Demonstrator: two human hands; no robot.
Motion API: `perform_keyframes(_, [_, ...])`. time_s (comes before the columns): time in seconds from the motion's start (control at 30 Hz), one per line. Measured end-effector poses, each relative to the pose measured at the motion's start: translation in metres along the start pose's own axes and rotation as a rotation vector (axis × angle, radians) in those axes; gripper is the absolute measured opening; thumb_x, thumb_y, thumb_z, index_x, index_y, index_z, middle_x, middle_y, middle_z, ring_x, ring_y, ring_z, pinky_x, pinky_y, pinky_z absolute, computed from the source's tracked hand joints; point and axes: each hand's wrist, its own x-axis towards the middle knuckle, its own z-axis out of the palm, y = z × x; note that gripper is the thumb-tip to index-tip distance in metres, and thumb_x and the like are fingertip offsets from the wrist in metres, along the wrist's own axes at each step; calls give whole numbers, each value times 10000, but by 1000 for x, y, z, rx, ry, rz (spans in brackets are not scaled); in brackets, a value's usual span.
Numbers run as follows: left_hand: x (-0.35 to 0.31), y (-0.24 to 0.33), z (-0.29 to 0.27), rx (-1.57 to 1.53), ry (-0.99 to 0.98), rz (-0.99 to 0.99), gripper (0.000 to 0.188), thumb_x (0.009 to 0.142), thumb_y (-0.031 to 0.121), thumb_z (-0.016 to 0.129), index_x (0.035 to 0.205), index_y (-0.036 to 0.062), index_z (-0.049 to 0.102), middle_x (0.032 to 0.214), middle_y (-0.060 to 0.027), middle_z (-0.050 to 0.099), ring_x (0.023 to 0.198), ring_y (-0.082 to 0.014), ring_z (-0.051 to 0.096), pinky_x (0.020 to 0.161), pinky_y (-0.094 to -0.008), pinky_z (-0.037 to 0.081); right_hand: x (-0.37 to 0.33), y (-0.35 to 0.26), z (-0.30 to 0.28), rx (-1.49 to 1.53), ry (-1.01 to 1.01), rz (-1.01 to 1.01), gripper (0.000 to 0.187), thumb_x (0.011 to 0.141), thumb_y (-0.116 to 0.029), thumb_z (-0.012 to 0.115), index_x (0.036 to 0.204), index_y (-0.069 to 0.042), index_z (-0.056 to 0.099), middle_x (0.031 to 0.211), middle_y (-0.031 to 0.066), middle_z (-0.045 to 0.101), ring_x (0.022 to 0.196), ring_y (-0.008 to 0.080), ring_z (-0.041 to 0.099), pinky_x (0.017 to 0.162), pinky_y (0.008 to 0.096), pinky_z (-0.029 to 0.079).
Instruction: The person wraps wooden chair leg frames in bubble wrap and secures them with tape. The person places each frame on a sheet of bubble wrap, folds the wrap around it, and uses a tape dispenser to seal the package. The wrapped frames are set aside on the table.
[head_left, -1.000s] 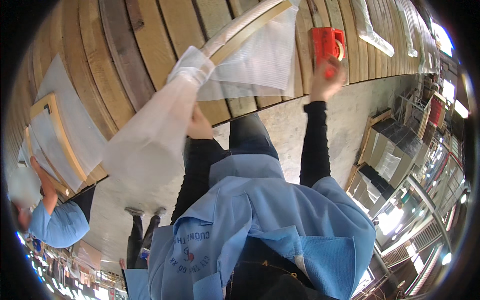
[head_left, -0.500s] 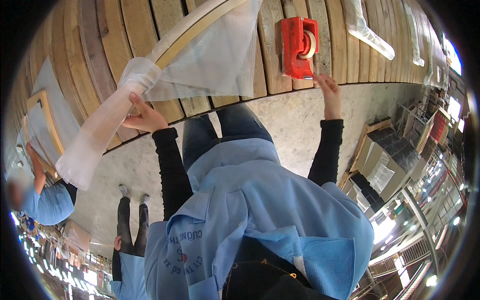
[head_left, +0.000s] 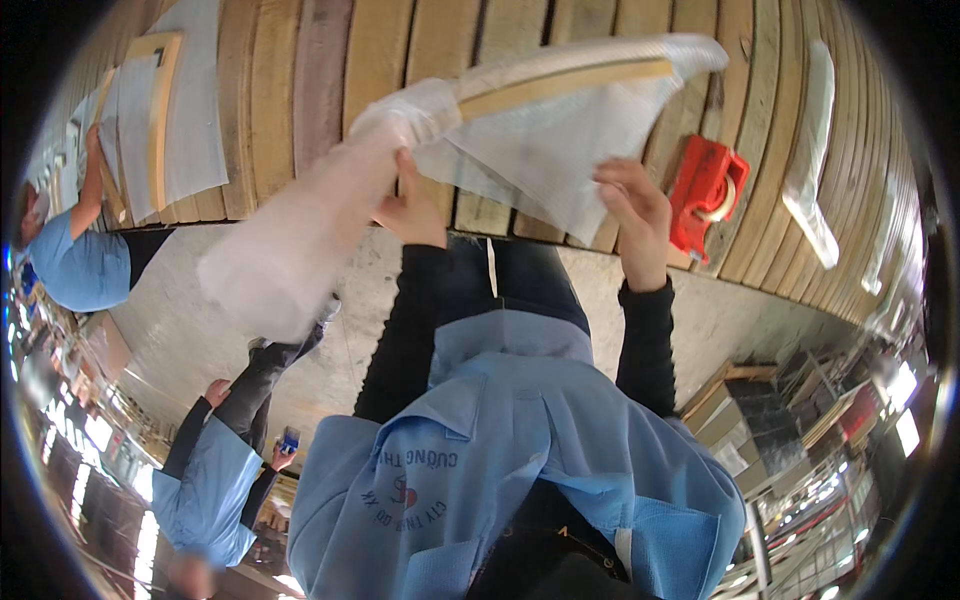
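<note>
A long, curved piece of light wood lies on the slatted table, partly rolled in a white translucent foam sheet. My left hand is closed around the near side of the wrapped part, thumb on the foam. From there the bulky wrapped end sticks out past the table edge, blurred by motion. Beside the sheet's loose right edge is my right hand, its fingers curled together; whatever they pinch is too small to see. Just right of it stands a red tape dispenser with a roll of tape.
Foam-wrapped pieces lie along the table's right side. At the far left, a co-worker handles wooden pieces on a foam sheet. Another person walks behind on the concrete floor. Stacked boards stand at the lower right.
My right hand has left the tape dispenser and come to the foam sheet's edge. The view has shifted, and the wrapped piece now lies more level across the table. The person behind has stepped.
</note>
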Motion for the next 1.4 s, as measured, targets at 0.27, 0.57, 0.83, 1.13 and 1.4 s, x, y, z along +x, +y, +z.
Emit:
perform_keyframes(0.27, [1,-21,-19,230,-111,401,482,951,151,701,1346,-76,545,1407,-247,552,1303,-324,534,1113,-431,406,182,-8,226,71,-1299,311,176,898,-115,760,1032,-4,740,955,43,739,888,100,675,801,236,529])
perform_keyframes(0.57, [-31,-24,32,209,442,-220,324,866,175,736,1151,59,636,1211,-98,630,1152,-251,541,1017,-399,365,216,32,300,-140,-1885,685,192,838,-77,797,1011,-19,736,1011,58,708,926,123,659,853,261,525])
perform_keyframes(0.83, [-12,3,40,-429,572,-472,478,757,129,803,1179,58,590,1206,-100,593,1092,-281,502,973,-386,317,208,16,333,-188,-2096,1033,229,781,-56,805,994,-16,733,943,46,705,870,115,662,819,259,529])
perform_keyframes(1.13, [-8,-10,24,-839,310,-579,457,852,194,714,1250,67,530,1220,-84,574,1100,-245,511,983,-375,359,203,15,352,-461,-2309,1051,259,769,-85,836,982,5,719,948,61,734,860,121,666,820,255,512])
perform_keyframes(1.4, [8,-3,19,-1304,294,-703,414,994,280,570,1332,66,465,1226,-52,564,1114,-179,544,1000,-360,440,188,6,362,-790,-2416,468,296,784,-193,868,935,-7,695,937,54,686,888,137,622,794,295,482])
